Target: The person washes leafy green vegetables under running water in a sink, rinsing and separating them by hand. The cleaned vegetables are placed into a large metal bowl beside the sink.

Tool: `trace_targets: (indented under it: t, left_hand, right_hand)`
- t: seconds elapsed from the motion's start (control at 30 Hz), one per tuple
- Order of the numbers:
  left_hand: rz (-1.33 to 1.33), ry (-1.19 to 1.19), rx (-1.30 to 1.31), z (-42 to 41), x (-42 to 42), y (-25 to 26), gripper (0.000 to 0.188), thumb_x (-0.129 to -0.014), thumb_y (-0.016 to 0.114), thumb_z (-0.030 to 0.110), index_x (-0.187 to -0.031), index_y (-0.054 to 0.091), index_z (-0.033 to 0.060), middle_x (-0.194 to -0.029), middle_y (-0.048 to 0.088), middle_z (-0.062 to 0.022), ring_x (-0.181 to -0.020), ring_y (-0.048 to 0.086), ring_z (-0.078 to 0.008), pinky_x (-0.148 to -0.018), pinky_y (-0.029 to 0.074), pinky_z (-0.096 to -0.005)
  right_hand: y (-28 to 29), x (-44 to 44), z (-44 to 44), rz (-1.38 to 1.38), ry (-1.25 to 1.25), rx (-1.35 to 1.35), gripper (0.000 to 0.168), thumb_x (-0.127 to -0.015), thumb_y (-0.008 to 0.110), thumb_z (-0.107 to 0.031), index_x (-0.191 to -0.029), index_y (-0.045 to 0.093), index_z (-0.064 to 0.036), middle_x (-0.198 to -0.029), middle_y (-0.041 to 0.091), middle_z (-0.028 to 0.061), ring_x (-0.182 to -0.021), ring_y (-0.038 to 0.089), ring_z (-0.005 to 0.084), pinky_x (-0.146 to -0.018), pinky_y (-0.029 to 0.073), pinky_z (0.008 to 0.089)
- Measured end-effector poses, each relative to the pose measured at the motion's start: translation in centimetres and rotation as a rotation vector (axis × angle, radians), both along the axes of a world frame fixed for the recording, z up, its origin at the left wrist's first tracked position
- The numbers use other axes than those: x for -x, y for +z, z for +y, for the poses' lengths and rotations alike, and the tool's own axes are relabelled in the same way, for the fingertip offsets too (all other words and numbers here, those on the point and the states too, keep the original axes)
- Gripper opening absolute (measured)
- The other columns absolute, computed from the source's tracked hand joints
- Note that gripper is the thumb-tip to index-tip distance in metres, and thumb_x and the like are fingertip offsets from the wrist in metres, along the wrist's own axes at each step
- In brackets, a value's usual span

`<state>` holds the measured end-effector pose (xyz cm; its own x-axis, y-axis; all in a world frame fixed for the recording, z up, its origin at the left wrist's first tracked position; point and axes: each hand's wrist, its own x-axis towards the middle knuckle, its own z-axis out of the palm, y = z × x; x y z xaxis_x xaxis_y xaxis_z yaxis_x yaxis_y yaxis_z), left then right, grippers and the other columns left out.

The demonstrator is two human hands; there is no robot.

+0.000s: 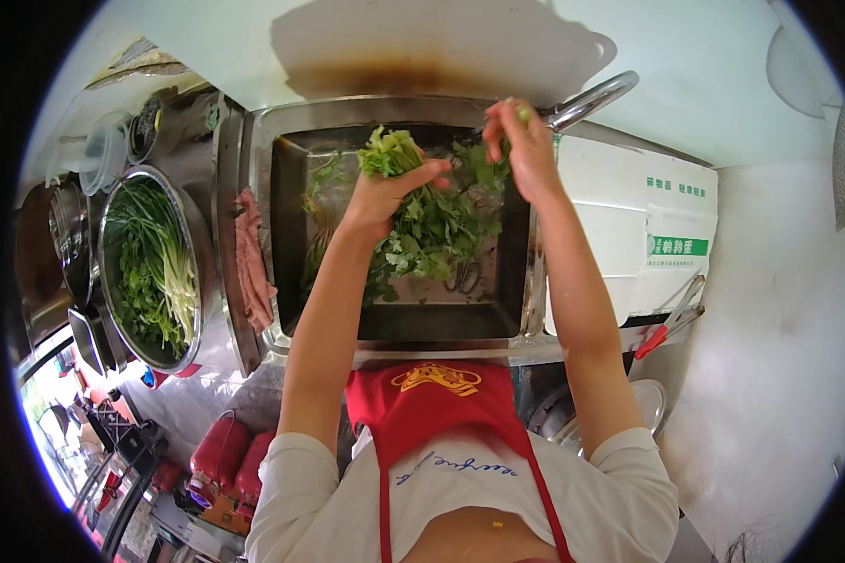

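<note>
My left hand (394,193) is closed around a bunch of leafy green herbs (429,232), cut stems towards the back and leaves hanging over a metal sink (401,331). At the sink's back right corner, beside the faucet, my right hand (528,148) is raised with fingers bent; a small pale green piece shows at its fingertips, and leafy stems hang just below it. Inside the sink lie loose herbs with roots (318,243) on the left and scissors (463,276) near the front right, partly under the leaves.
A chrome faucet (598,98) reaches over the back right corner. Left of the sink are a pink cloth (252,260) and a metal bowl (201,246) of green onions and herbs. On the right lie a white carton (598,211) and a red-handled tool (651,343).
</note>
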<state>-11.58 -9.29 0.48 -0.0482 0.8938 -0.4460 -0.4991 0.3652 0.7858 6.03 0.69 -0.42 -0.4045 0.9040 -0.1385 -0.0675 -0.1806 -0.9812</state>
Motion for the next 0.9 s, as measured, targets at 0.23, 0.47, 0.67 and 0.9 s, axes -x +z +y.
trace_targets:
  t: [0.23,0.47,0.67,0.9]
  left_hand:
    - [0.071,-0.229,-0.097,2.8,-3.2,0.1,0.019,-0.074,0.071,0.007,-0.089,0.060,0.0016,-0.080,0.065,-0.0062,-0.076,0.063,-0.0163,-0.071,0.048,-0.0296]
    - [-0.035,-0.159,-0.037,3.0,-4.6,0.0,0.018,-0.075,0.070,0.005,-0.088,0.060,0.0004,-0.081,0.064,-0.0072,-0.076,0.063,-0.0161,-0.069,0.049,-0.0288]
    - [-0.100,-0.043,0.019,2.6,-5.4,0.5,0.015,-0.078,0.067,0.005,-0.091,0.060,0.0015,-0.086,0.065,-0.0097,-0.077,0.062,-0.0177,-0.069,0.050,-0.0299]
    - [-0.087,-0.019,-0.012,2.2,-5.7,0.3,0.016,-0.080,0.065,0.007,-0.092,0.059,-0.0001,-0.085,0.065,-0.0104,-0.077,0.063,-0.0180,-0.070,0.051,-0.0309]
  right_hand:
    - [2.2,-1.5,-2.8,-0.266,0.108,0.016,0.020,-0.086,0.062,-0.019,-0.095,0.061,-0.001,-0.081,0.060,0.0017,-0.067,0.056,0.0082,-0.059,0.045,0.0206]
    - [1.9,-2.8,-3.6,-0.085,-0.053,0.076,0.023,-0.087,0.060,-0.021,-0.095,0.063,0.000,-0.067,0.057,-0.0018,-0.054,0.047,0.0043,-0.048,0.034,0.0204]
    - [1.9,-1.6,-4.2,0.058,-0.212,0.085,0.020,-0.086,0.060,-0.021,-0.095,0.063,-0.003,-0.061,0.046,-0.0065,-0.049,0.034,0.0006,-0.045,0.025,0.0182]
    - [1.1,-0.9,-4.0,0.070,-0.251,0.137,0.024,-0.090,0.055,-0.025,-0.089,0.061,-0.001,-0.070,0.055,-0.0004,-0.055,0.052,0.0066,-0.048,0.039,0.0203]
